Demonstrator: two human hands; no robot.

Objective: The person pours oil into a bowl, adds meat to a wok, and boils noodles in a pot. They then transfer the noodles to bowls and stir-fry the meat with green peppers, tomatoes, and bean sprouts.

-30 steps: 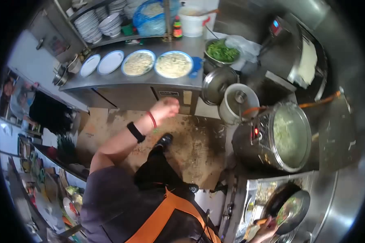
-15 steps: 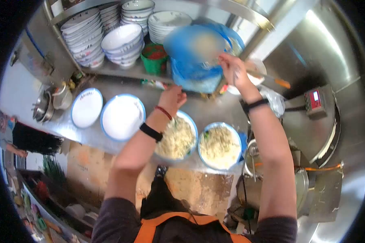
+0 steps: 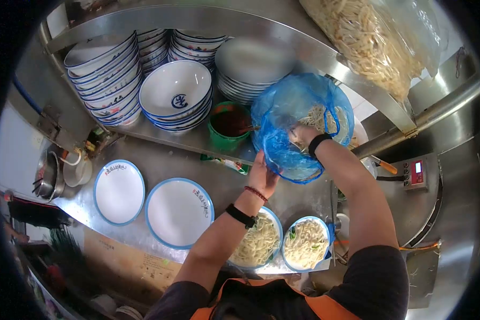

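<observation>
Mouth of blue bag (image 3: 288, 114) faces up toward the camera, noodles inside. Right hand (image 3: 303, 134) plunged in, grip hidden; left hand (image 3: 263, 176) holds the bag's lower side.

My right hand (image 3: 300, 134) reaches inside the blue plastic bag (image 3: 296, 125) of noodles; my left hand (image 3: 263, 176) steadies the bag from below, above two filled plates (image 3: 274, 224).

Blue plastic bag (image 3: 298, 114) of pale noodles (image 3: 317, 114), mouth open, on steel counter.
</observation>
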